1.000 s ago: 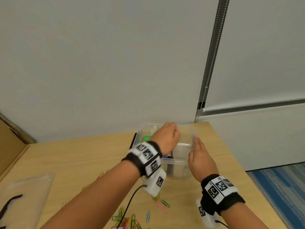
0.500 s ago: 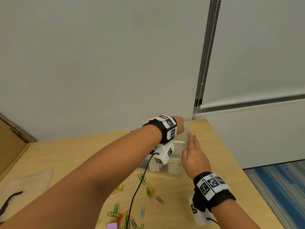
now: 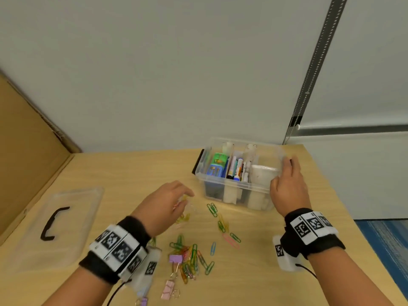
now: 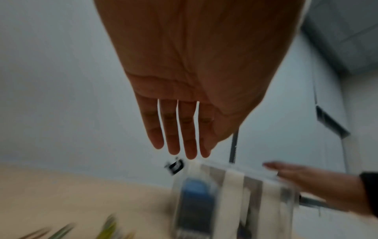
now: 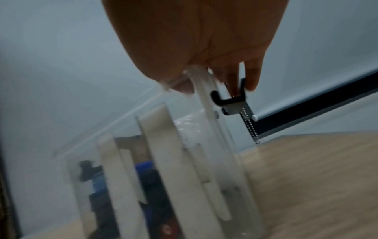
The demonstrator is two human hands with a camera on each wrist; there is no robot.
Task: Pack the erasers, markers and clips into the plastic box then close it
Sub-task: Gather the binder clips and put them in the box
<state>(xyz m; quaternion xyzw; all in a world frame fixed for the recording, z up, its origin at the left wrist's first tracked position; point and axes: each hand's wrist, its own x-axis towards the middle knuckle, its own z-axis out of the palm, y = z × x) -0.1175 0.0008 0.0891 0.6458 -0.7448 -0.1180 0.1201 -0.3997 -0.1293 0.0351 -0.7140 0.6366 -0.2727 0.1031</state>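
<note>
The clear plastic box (image 3: 223, 188) stands open at the table's far right, with erasers (image 3: 217, 165) in its left part and markers (image 3: 237, 170) upright in the middle. My right hand (image 3: 283, 173) grips the box's right end wall (image 5: 212, 122), thumb inside the rim and fingers outside by the black latch (image 5: 229, 100). My left hand (image 3: 164, 204) hovers low over loose coloured paper clips (image 3: 192, 257) in front of the box. In the left wrist view its fingers (image 4: 174, 137) are straight and hold nothing.
The clear lid (image 3: 55, 228) with its black handle lies flat at the left. Pink and purple binder clips (image 3: 175, 259) sit among the paper clips near me. A cardboard panel (image 3: 26, 155) rises at the left edge; the wall is close behind the box.
My left hand has pulled back from the box and come down over the paper clips. My right hand has stayed at the box's right end. The view has tilted down.
</note>
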